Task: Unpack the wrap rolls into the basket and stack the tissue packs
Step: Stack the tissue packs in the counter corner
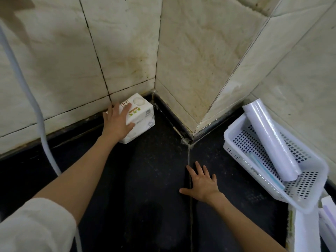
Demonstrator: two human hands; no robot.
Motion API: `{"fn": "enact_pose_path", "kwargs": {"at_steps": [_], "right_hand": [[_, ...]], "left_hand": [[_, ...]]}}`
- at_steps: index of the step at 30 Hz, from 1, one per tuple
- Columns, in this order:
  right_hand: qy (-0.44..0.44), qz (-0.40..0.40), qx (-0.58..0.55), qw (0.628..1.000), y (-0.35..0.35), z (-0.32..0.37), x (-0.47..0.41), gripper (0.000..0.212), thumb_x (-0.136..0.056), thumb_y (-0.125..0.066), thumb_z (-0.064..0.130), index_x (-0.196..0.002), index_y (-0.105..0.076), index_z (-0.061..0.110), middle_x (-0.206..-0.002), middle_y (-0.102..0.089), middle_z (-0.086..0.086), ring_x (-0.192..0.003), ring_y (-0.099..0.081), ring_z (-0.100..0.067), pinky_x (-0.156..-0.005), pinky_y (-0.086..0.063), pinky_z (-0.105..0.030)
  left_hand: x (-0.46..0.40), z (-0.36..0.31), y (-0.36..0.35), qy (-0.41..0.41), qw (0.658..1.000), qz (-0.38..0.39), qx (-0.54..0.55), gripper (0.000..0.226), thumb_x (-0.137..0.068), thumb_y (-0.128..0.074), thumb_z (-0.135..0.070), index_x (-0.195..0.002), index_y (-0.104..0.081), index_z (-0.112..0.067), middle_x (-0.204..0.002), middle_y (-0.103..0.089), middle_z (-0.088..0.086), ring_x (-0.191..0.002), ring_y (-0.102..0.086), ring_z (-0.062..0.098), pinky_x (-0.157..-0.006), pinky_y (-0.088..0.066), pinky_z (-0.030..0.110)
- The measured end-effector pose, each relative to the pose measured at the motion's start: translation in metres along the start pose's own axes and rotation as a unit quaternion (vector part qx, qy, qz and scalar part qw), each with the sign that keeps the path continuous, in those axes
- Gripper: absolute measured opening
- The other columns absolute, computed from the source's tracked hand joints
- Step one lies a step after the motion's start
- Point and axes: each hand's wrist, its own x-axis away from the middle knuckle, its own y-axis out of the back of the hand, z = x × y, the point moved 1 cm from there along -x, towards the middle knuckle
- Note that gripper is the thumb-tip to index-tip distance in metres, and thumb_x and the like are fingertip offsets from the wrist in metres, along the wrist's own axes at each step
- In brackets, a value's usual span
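Since our left hand (117, 122) lies flat, fingers spread, on the tissue packs (139, 118), they sit squared against the wall. Our right hand (201, 182) rests open and empty, bracing on the dark counter (145, 179)

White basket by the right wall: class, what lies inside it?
Inside the white basket, a wrap roll lies slanted, its top end over the rim. A light-blue strip shows beneath; the roll covers anything else.
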Motion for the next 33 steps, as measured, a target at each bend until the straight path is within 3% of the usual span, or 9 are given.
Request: {"fn": "enact_pose_path", "kwargs": {"at_steps": [5,10,12,14,18,22,25,28,33], "right_hand": [[0.041,-0.134,-0.085,0.987,0.042,0.05,-0.032,0.051,-0.091,-0.047,0.044,-0.134,-0.042,0.018,-0.14,-0.042,-0.011,-0.131,-0.036,-0.029,-0.106,-0.034,-0.048],[0.029,-0.096,-0.311,0.945,0.072,0.112,-0.077,0.045,-0.091,-0.052,0.037,-0.128,-0.05,0.012,-0.128,-0.057,-0.013,-0.117,-0.054,-0.028,-0.097,-0.043,-0.035],[-0.023,-0.026,-0.472,0.881,0.078,0.129,-0.095,0.044,-0.091,-0.053,0.035,-0.127,-0.051,0.01,-0.125,-0.059,-0.012,-0.112,-0.058,-0.026,-0.094,-0.049,-0.035],[-0.066,0.051,-0.627,0.775,0.084,0.145,-0.108,0.044,-0.091,-0.055,0.032,-0.125,-0.05,0.005,-0.12,-0.061,-0.017,-0.104,-0.063,-0.027,-0.081,-0.054,-0.034],[-0.107,0.039,-0.687,0.718,0.085,0.163,-0.126,0.038,-0.088,-0.061,0.019,-0.12,-0.054,0.001,-0.114,-0.064,-0.021,-0.083,-0.064,-0.024,-0.061,-0.054,-0.03],[-0.141,0.009,-0.702,0.698,0.085,0.164,-0.131,0.024,-0.087,-0.058,0.003,-0.11,-0.059,0.003,-0.116,-0.062,-0.021,-0.092,-0.064,-0.028,-0.058,-0.053,-0.029],[-0.123,-0.036,-0.701,0.702,0.084,0.153,-0.119,0.007,-0.088,-0.054,0.004,-0.09,-0.06,0.008,-0.113,-0.063,-0.02,-0.096,-0.065,-0.031,-0.06,-0.054,-0.032],[-0.103,-0.1,-0.695,0.704,0.078,0.124,-0.097,0.02,-0.089,-0.056,0.007,-0.07,-0.053,0.012,-0.109,-0.062,-0.02,-0.093,-0.064,-0.03,-0.056,-0.055,-0.03],[-0.052,-0.19,-0.626,0.755,0.077,0.084,-0.05,0.027,-0.09,-0.056,0.011,-0.064,-0.049,0.011,-0.096,-0.063,-0.018,-0.091,-0.066,-0.028,-0.066,-0.059,-0.034]], "left_hand": [[0.003,0.01,0.001,-0.027,0.999,0.008,0.028,0.075,-0.085,-0.058,-0.038,-0.146,-0.015,-0.028,-0.156,-0.005,0.016,-0.141,-0.005,0.036,-0.116,-0.006,0.051],[0.005,0.016,0.004,-0.023,0.997,0.025,0.071,0.076,-0.085,-0.059,-0.035,-0.146,-0.013,-0.034,-0.157,0.001,0.012,-0.142,0.002,0.035,-0.115,-0.008,0.048],[0.006,0.018,0.004,-0.021,0.996,0.03,0.078,0.081,-0.082,-0.063,-0.034,-0.145,-0.012,-0.036,-0.156,0.001,0.012,-0.142,0.002,0.034,-0.115,-0.01,0.048],[0.005,0.018,0.004,-0.016,0.997,0.023,0.078,0.085,-0.079,-0.066,-0.036,-0.145,-0.011,-0.036,-0.154,-0.006,0.014,-0.138,-0.005,0.034,-0.112,-0.016,0.048],[0.001,0.014,0.005,0.025,0.993,0.015,0.118,0.087,-0.076,-0.068,-0.036,-0.144,-0.014,-0.034,-0.14,-0.024,0.017,-0.128,-0.017,0.035,-0.105,-0.025,0.05],[-0.002,0.013,0.011,-0.002,0.989,-0.019,0.146,0.087,-0.073,-0.07,-0.029,-0.143,-0.019,-0.031,-0.135,-0.032,0.016,-0.124,-0.024,0.033,-0.1,-0.028,0.045],[-0.006,0.018,0.016,-0.018,0.987,-0.058,0.15,0.084,-0.072,-0.071,-0.028,-0.142,-0.024,-0.028,-0.134,-0.035,0.015,-0.123,-0.026,0.031,-0.098,-0.027,0.04],[-0.009,0.018,0.017,-0.018,0.985,-0.082,0.15,0.082,-0.07,-0.073,-0.028,-0.139,-0.029,-0.023,-0.133,-0.036,0.016,-0.123,-0.027,0.033,-0.099,-0.027,0.04],[-0.001,0.004,0.0,-0.024,0.992,-0.073,0.098,0.08,-0.074,-0.071,-0.03,-0.141,-0.029,-0.022,-0.143,-0.029,0.016,-0.127,-0.023,0.037,-0.104,-0.027,0.048]]}}
